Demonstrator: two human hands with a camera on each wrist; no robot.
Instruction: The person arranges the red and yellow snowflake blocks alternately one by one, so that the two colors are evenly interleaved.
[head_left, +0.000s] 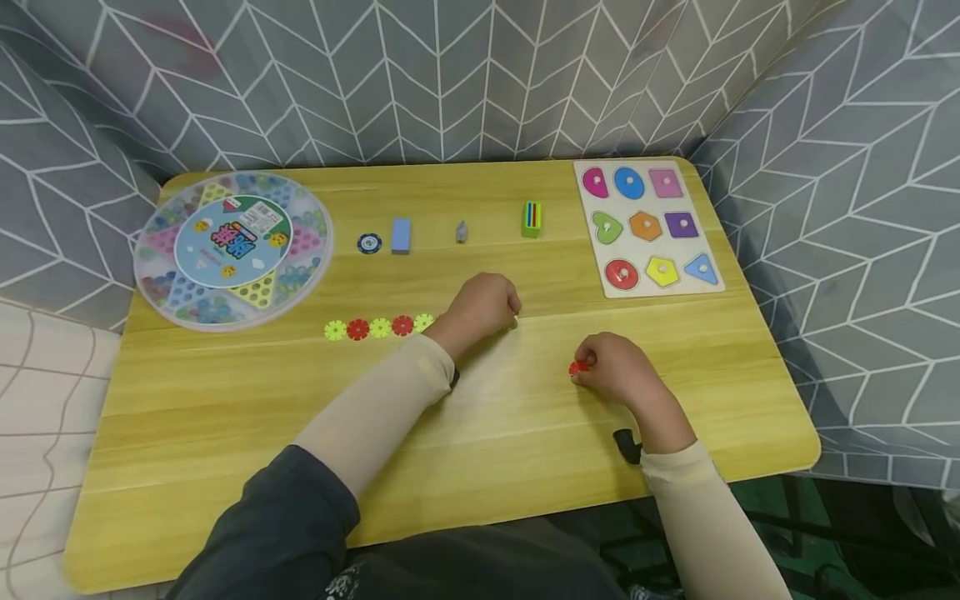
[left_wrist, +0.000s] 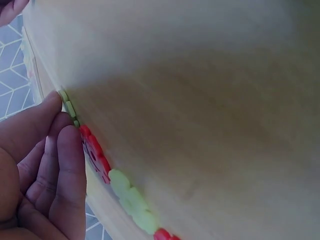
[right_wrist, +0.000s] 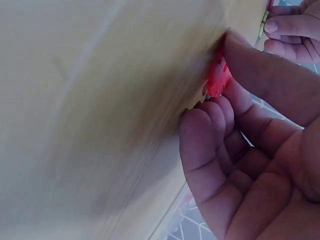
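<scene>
A row of flower-shaped plastic discs lies on the table, alternating yellow-green and red; my left wrist hides part of it in the head view. At the right end of the row, my left hand pinches a yellow-green flower disc between thumb and fingers, close over the table. In the left wrist view a red disc lies right beside those fingertips. Lower and to the right, my right hand holds a red flower disc by its edge between thumb and fingers, low over the tabletop.
A round Chinese checkers box stands at the back left, a board of coloured shapes at the back right. Between them are a poker chip, a blue block, a small grey figure and a green block with coloured stripes.
</scene>
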